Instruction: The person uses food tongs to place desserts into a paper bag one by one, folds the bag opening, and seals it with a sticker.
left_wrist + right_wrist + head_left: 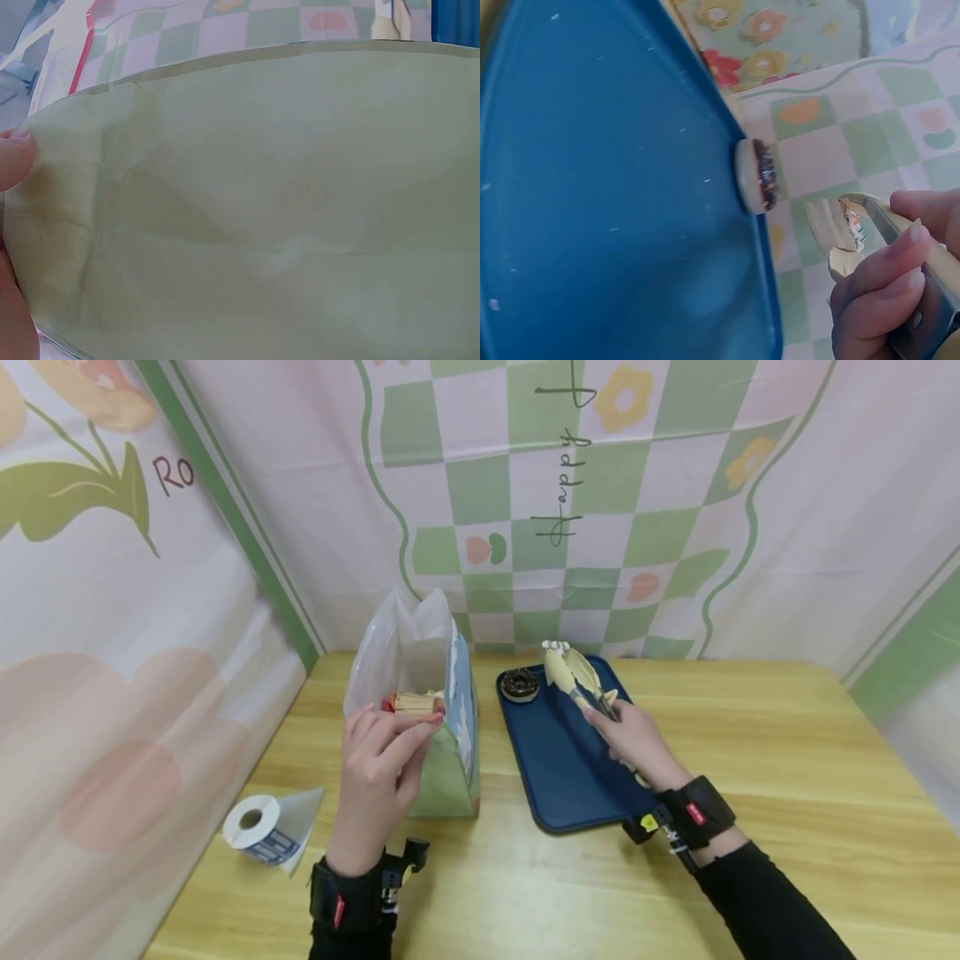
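Observation:
My left hand pinches the near rim of a standing paper bag, its mouth open and wrapped items showing inside. The bag's pale green side fills most of the left wrist view, with the thumb at its edge. In my right hand is a pair of tongs with cream tips, raised over the tray's far part. Between the tips sits a small pale pastry with a speckled white top. A chocolate doughnut with sprinkles lies in the far left corner of the blue tray.
A roll of labels with a loose end stands on the wooden table, left of the bag. Behind the table hangs a checked cloth, close to the bag and tray. Another cloth hangs along the left side.

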Demonstrator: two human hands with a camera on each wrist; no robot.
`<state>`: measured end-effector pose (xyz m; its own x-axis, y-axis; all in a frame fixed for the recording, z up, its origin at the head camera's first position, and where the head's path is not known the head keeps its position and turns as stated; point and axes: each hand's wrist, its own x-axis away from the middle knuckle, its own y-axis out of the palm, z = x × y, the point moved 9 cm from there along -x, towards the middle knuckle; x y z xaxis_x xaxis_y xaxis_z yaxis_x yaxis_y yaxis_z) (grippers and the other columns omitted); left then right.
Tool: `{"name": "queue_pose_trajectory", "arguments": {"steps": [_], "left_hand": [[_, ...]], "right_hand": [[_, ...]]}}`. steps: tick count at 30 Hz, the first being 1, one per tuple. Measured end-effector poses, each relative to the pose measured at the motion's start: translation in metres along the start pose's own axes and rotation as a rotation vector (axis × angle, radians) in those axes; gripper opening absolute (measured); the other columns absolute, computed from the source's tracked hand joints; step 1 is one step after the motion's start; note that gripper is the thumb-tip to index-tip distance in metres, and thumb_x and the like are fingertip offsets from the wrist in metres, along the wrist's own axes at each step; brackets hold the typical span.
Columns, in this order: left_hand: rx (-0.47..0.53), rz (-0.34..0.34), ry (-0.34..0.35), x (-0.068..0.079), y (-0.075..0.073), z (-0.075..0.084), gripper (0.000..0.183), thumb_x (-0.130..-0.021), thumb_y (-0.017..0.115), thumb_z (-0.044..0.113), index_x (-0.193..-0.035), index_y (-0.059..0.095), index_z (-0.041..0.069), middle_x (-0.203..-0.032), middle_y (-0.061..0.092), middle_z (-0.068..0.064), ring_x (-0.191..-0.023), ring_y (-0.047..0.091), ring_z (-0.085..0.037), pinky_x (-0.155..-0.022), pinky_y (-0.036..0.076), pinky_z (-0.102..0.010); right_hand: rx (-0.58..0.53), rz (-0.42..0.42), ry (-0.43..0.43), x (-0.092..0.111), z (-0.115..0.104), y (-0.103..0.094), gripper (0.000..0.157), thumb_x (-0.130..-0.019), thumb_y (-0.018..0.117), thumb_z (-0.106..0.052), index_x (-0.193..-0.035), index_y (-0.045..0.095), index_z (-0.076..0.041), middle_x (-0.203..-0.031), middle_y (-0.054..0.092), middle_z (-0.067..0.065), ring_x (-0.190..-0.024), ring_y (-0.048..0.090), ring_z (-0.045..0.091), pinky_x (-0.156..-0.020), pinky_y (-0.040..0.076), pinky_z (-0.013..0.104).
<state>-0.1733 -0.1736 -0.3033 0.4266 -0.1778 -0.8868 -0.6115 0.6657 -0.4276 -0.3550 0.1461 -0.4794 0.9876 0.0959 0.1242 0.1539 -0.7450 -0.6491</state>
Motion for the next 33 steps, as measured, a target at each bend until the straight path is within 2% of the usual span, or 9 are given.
{"name": "queue_pose_trajectory", "arguments": {"steps": [7, 12, 15, 19, 29, 33], "left_hand": [[0.007, 0.009, 0.006, 0.001, 0.000, 0.000, 0.012, -0.089, 0.066, 0.011, -0.097, 0.075, 0.011, -0.092, 0.072, -0.005, -0.087, 0.058, -0.025, -0.094, 0.037, -0.045], [-0.002, 0.014, 0.010, 0.000, 0.000, 0.000, 0.011, -0.089, 0.067, 0.011, -0.096, 0.075, 0.011, -0.089, 0.071, -0.005, -0.086, 0.058, -0.025, -0.094, 0.037, -0.045], [-0.006, 0.011, 0.009, 0.000, 0.000, 0.000, 0.010, -0.089, 0.067, 0.011, -0.095, 0.076, 0.010, -0.088, 0.070, -0.005, -0.086, 0.057, -0.025, -0.094, 0.037, -0.045], [-0.003, 0.007, 0.002, 0.000, 0.000, -0.001, 0.011, -0.089, 0.067, 0.011, -0.096, 0.076, 0.010, -0.088, 0.070, -0.005, -0.086, 0.057, -0.025, -0.095, 0.037, -0.045], [-0.001, 0.012, 0.006, 0.000, 0.001, -0.001, 0.012, -0.089, 0.067, 0.010, -0.096, 0.076, 0.011, -0.087, 0.070, -0.005, -0.085, 0.057, -0.024, -0.094, 0.037, -0.045], [0.001, 0.012, 0.003, 0.000, 0.001, -0.002, 0.013, -0.089, 0.067, 0.010, -0.098, 0.076, 0.012, -0.088, 0.070, -0.005, -0.085, 0.057, -0.024, -0.095, 0.037, -0.045]], "right_hand": [[0.024, 0.030, -0.067, 0.009, -0.021, -0.013, 0.071, -0.092, 0.050, -0.064, -0.135, 0.046, -0.008, -0.061, 0.056, 0.006, -0.047, 0.055, 0.019, -0.044, 0.046, 0.034], [0.018, 0.043, -0.106, 0.019, -0.038, -0.023, 0.067, -0.092, 0.052, -0.061, -0.137, 0.046, -0.012, -0.066, 0.059, 0.014, -0.046, 0.055, 0.021, -0.043, 0.046, 0.036], [0.022, 0.051, -0.132, 0.025, -0.048, -0.028, 0.064, -0.092, 0.053, -0.061, -0.132, 0.048, -0.012, -0.067, 0.060, 0.015, -0.046, 0.055, 0.021, -0.044, 0.047, 0.036], [0.037, 0.060, -0.172, 0.032, -0.063, -0.035, 0.061, -0.093, 0.052, -0.061, -0.124, 0.051, -0.009, -0.061, 0.057, 0.010, -0.045, 0.055, 0.020, -0.044, 0.047, 0.035], [0.046, 0.036, -0.222, 0.053, -0.097, -0.046, 0.050, -0.094, 0.053, -0.058, -0.108, 0.053, -0.010, -0.058, 0.053, 0.005, -0.043, 0.054, 0.019, -0.043, 0.045, 0.034], [0.067, 0.033, -0.246, 0.061, -0.109, -0.050, 0.050, -0.094, 0.052, -0.058, -0.108, 0.053, -0.009, -0.055, 0.053, 0.004, -0.043, 0.054, 0.018, -0.043, 0.043, 0.033]]}}
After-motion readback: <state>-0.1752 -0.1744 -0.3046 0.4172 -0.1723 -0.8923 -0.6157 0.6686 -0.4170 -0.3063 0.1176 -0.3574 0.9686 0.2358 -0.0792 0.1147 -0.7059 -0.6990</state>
